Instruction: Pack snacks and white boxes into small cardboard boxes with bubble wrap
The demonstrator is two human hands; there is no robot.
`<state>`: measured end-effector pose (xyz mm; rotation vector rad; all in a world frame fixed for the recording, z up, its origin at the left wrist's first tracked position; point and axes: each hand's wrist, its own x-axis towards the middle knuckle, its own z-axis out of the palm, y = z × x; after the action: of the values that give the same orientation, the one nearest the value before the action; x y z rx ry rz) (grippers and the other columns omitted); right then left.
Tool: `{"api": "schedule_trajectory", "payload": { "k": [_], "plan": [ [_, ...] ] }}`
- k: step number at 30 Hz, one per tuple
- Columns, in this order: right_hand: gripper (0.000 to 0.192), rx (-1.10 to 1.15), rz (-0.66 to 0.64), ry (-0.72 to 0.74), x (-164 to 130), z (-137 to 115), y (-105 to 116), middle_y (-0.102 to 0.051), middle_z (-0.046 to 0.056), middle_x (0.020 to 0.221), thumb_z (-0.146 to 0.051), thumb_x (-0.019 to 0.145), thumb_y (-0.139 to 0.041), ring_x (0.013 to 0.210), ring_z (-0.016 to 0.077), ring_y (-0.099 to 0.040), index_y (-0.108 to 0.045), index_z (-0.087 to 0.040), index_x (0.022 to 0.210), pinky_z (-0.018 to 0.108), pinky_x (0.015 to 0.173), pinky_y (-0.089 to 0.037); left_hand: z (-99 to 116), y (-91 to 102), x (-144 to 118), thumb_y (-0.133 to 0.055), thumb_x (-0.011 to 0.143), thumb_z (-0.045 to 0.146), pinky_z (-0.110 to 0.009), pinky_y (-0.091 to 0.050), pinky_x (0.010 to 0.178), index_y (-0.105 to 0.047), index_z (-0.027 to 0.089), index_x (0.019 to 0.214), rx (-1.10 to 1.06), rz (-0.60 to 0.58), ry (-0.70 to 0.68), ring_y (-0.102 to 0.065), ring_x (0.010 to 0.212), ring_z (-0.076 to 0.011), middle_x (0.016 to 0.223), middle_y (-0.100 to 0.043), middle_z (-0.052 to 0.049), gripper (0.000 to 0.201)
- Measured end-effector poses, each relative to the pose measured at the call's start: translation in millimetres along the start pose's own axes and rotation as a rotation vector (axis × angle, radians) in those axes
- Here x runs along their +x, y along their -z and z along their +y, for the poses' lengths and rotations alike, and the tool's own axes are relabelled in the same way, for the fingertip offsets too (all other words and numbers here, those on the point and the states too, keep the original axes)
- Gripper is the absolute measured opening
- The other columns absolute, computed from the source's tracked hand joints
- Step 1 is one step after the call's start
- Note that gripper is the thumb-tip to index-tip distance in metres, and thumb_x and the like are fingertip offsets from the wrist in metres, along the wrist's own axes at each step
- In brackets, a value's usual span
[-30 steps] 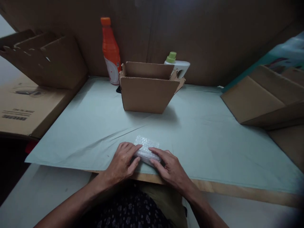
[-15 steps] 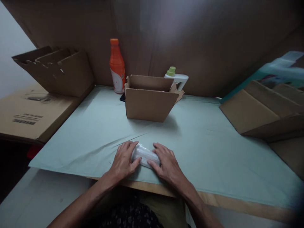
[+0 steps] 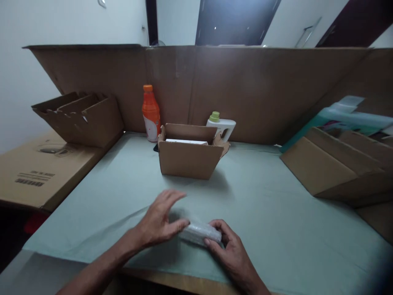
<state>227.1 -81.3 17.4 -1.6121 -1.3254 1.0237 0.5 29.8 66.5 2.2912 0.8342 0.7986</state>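
A bundle in clear bubble wrap [image 3: 199,232] lies low over the near part of the table, its left end smeared by motion. My right hand [image 3: 229,243] grips its right end between thumb and fingers. What the wrapping contains cannot be made out. My left hand [image 3: 164,217] hovers at the bundle's left end, thumb and fingers spread apart. Beyond both hands stands an open cardboard box [image 3: 188,159], with the edge of something white [image 3: 187,141] showing inside it.
Behind the box are an orange bottle [image 3: 150,114] and a white jug with a green cap [image 3: 225,125]. Cardboard boxes stand at left [image 3: 101,123] and right [image 3: 322,164], the right one near a teal container [image 3: 331,116]. Cardboard panels [image 3: 245,90] wall the far side of the pale green cloth [image 3: 260,221].
My left hand has let go of the wrapped bundle and opened. The right hand still holds it, slightly farther right. The view has tilted up, showing a doorway and the white item in the box.
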Motion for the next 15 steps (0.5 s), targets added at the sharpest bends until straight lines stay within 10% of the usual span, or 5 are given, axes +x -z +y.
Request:
{"api": "schedule_trajectory", "payload": {
  "k": [4, 8, 15],
  "plan": [
    [0.055, 0.134, 0.069, -0.041, -2, 14, -1, -0.065, 0.006, 0.108, -0.036, 0.079, -0.069, 0.096, 0.0206, -0.067, -0.056, -0.021, 0.131, 0.031, 0.09, -0.052, -1, 37.6, 75, -0.062, 0.09, 0.023, -0.052, -0.037, 0.115, -0.049, 0.012, 0.141, 0.471, 0.35, -0.201, -0.042, 0.143, -0.0327, 0.147, -0.053, -0.02, 0.054],
    [0.077, 0.212, 0.055, -0.084, -3, 20, -4, -0.064, 0.01, 0.116, -0.038, 0.08, -0.07, 0.104, 0.021, -0.068, -0.044, -0.02, 0.151, 0.034, 0.099, -0.05, -13, 57.6, 130, -0.059, 0.088, 0.013, -0.057, -0.034, 0.114, -0.063, 0.012, 0.12, 0.695, 0.318, -0.166, -0.058, 0.126, -0.0341, 0.118, -0.071, -0.016, 0.032],
    [0.054, 0.149, -0.008, -0.043, -13, 22, 25, -0.07, 0.013, 0.124, -0.051, 0.076, -0.074, 0.109, 0.0299, -0.069, -0.072, -0.026, 0.124, 0.037, 0.094, -0.056, -14, 56.4, 90, -0.049, 0.097, 0.014, -0.058, -0.031, 0.114, -0.063, 0.021, 0.091, 0.628, 0.264, -0.246, -0.065, 0.083, -0.0205, 0.084, -0.071, -0.001, 0.017]
  ]
}}
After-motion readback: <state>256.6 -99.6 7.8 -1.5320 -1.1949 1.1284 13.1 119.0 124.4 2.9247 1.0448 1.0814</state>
